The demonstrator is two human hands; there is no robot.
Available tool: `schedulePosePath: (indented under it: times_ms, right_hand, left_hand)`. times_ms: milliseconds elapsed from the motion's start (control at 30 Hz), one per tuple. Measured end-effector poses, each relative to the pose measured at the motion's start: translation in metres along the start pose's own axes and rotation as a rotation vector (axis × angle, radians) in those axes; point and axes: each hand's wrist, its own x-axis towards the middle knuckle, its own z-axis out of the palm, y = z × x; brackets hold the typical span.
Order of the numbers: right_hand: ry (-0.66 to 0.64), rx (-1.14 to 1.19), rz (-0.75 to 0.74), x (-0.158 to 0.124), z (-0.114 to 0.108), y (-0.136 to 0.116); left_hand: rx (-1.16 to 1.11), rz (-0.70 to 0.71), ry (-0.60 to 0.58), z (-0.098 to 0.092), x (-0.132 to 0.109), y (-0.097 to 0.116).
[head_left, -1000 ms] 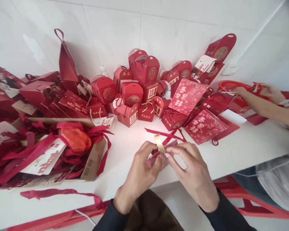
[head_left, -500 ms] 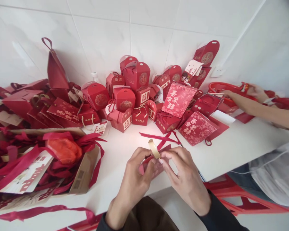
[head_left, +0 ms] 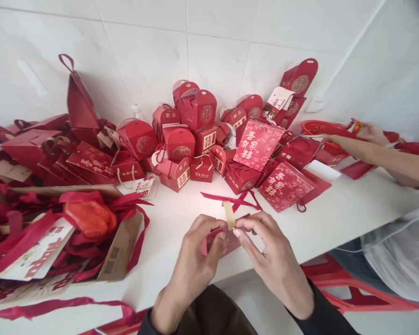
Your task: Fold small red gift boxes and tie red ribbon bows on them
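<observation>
Between my hands, above the table's front edge, is a small red gift box (head_left: 226, 242). A gold ribbon strap (head_left: 229, 215) stands up from its top edge. My left hand (head_left: 199, 253) is closed on the box's left side, thumb on the near face and fingers behind. With thumb and forefinger, my right hand (head_left: 268, 253) pinches at the foot of the strap, where a tiny gold stud (head_left: 234, 228) shows. The box's far side and base are partly hidden by my fingers.
Several red gift boxes (head_left: 174, 173) are piled along the wall. To the left stands a cardboard carton (head_left: 120, 253) of red ribbons and cards. Loose red ribbon (head_left: 226, 199) lies beyond my hands. At right, another person's arm (head_left: 380, 156) reaches toward a red basket (head_left: 321, 125).
The gold strap has shifted slightly right and now stands straighter, showing its flat side. The box has turned a little, and its front face is more visible. Both hands keep their hold.
</observation>
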Motion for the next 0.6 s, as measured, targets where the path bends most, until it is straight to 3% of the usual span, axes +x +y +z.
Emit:
schedulePosePath:
  times_ms: [300, 600]
  right_hand:
    - [0.068, -0.101, -0.117, -0.001, 0.005, -0.0003]
    - [0.128, -0.086, -0.086, -0.0026, 0.0075, 0.003]
  left_hand:
    - [0.007, -0.034, 0.028, 0.0012, 0.0007, -0.0015]
    - [-0.025, -0.03, -0.022, 0.0009, -0.0005, 0.0043]
